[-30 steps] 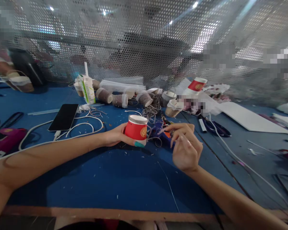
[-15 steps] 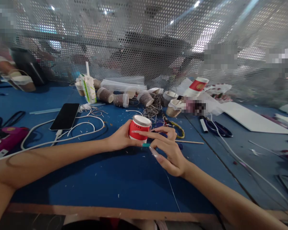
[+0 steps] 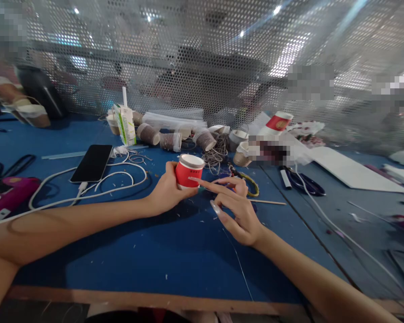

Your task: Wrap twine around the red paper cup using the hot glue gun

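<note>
Left hand has its grip wrapped round the red paper cup over the tabletop, right hand open-fingered, forefinger on its side; steady hold needed, I'd say.

Phone left of cup, scissors right, twine tangle behind it

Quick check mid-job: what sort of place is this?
Probably a craft workbench in a shared workshop: a blue table littered with twine-wrapped cups and scissors, fenced behind by a perforated metal screen. The left hand grips a red cup.
</note>
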Available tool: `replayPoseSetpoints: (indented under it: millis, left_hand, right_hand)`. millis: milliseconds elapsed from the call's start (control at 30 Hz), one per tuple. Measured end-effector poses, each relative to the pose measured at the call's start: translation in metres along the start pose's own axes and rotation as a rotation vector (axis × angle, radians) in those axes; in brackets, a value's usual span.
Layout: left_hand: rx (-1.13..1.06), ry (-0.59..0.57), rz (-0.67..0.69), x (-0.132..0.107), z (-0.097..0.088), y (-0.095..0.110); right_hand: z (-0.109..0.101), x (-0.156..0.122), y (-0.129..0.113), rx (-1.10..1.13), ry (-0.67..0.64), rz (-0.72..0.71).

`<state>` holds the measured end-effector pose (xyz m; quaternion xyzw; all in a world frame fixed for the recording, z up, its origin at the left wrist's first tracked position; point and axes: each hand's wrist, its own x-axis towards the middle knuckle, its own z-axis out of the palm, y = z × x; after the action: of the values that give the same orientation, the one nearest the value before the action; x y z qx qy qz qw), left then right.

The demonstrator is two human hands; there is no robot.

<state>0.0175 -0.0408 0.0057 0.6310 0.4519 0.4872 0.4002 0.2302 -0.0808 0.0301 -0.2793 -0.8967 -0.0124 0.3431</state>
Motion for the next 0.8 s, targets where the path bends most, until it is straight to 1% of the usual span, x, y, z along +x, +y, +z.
replayPoseSetpoints:
  millis: [100, 167, 267, 367, 433, 500, 567, 633, 700, 800]
  left_hand:
    - [-0.005, 0.029, 0.02, -0.0002, 0.0008, -0.0021]
    - [-0.034, 0.009, 0.018, 0.001, 0.0004, -0.0039]
    - [-0.151, -0.062, 0.001, 0.0048, -0.0008, -0.0058]
    - [-0.381, -0.152, -0.035, 0.0084, -0.0023, -0.004]
    - [-0.512, -0.223, -0.063, 0.0093, -0.0036, -0.0011]
    - [-0.572, -0.291, -0.085, 0.0092, -0.0052, 0.001]
    - [-0.586, -0.349, -0.099, 0.0086, -0.0067, 0.001]
    - [-0.592, -0.382, -0.106, 0.0078, -0.0078, -0.0012]
    - [-0.604, -0.365, -0.108, 0.0071, -0.0084, -0.0043]
    - [-0.623, -0.28, -0.129, 0.007, -0.0088, -0.0078]
  right_hand:
    - [0.0006, -0.0001, -0.002, -0.005, -0.001, 0.046]
    - [0.0001, 0.0003, -0.0021, 0.002, 0.018, 0.0]
    - [-0.0022, 0.002, -0.0015, -0.008, 0.124, -0.066]
    - [-0.0043, 0.0048, -0.0021, -0.01, 0.265, -0.035]
    - [-0.0043, 0.0066, -0.0031, -0.007, 0.29, -0.004]
    - [-0.0032, 0.0079, -0.0042, -0.009, 0.241, 0.006]
    - [-0.0017, 0.0085, -0.005, 0.004, 0.15, -0.014]
    - [-0.0007, 0.0086, -0.0055, 0.032, 0.073, -0.037]
    - [-0.0003, 0.0084, -0.0057, 0.061, 0.033, -0.038]
    - [-0.0007, 0.0079, -0.0055, 0.077, 0.025, -0.041]
